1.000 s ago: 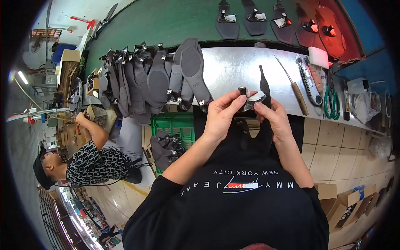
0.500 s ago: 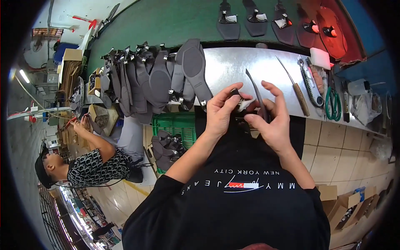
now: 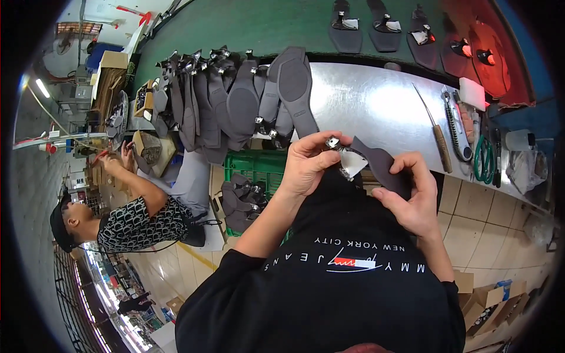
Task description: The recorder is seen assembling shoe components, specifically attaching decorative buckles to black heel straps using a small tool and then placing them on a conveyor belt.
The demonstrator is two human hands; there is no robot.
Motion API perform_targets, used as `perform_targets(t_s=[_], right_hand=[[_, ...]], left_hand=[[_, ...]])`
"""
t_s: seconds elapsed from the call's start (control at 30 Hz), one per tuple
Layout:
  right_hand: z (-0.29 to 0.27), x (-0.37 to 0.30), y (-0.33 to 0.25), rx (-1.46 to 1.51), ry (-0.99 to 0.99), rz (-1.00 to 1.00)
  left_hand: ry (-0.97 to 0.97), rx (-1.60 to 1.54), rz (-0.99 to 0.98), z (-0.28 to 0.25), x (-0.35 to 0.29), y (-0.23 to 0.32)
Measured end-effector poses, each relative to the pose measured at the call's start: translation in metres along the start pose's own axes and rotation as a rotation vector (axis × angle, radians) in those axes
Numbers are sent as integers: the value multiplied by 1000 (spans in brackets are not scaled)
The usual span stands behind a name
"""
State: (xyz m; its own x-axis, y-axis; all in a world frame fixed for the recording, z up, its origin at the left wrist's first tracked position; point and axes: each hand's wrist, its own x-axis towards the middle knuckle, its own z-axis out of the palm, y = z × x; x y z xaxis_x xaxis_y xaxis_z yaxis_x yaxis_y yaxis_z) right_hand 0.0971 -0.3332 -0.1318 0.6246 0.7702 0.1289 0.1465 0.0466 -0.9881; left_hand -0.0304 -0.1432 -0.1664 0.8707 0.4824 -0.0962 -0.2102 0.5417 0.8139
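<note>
A dark grey sandal (image 3: 385, 165) is held in front of my chest between both hands. My left hand (image 3: 307, 166) pinches its strap end, where a shiny ornament and a piece of white wrapping (image 3: 353, 162) show. My right hand (image 3: 414, 197) grips the wide end of the sole between thumb and fingers. The underside of the strap is partly hidden by my left fingers. On the metal table (image 3: 347, 88) beyond, a heap of similar grey sandals (image 3: 242, 106) lies to the left.
An awl (image 3: 438, 138), a utility knife (image 3: 457, 126) and green-handled scissors (image 3: 484, 159) lie at the right. Several sandals (image 3: 385, 35) rest on the green belt (image 3: 247, 23). A green crate (image 3: 259, 165) stands below the table. Another person (image 3: 141, 217) works at the left.
The sandal has turned from edge-on to show the broad face of its sole, and its white wrapping is more visible. My right hand moved right and down; the view shifted slightly.
</note>
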Motion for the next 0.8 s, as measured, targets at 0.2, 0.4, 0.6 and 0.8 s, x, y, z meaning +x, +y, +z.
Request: perform_targets(t_s=[0.2, 0.4, 0.6, 0.8], right_hand=[[9, 1, -6, -60, 21, 9], [11, -3, -7, -98, -1, -37], [13, -1, -5, -84, 20, -74], [12, -1, -6, -89, 10, -53]], left_hand=[[-5, -16, -16, 0, -4, 1], [3, -17, -15, -1, -4, -1], [-8, -4, 6, 3, -4, -1], [-7, 60, -21, 5, -4, 4]])
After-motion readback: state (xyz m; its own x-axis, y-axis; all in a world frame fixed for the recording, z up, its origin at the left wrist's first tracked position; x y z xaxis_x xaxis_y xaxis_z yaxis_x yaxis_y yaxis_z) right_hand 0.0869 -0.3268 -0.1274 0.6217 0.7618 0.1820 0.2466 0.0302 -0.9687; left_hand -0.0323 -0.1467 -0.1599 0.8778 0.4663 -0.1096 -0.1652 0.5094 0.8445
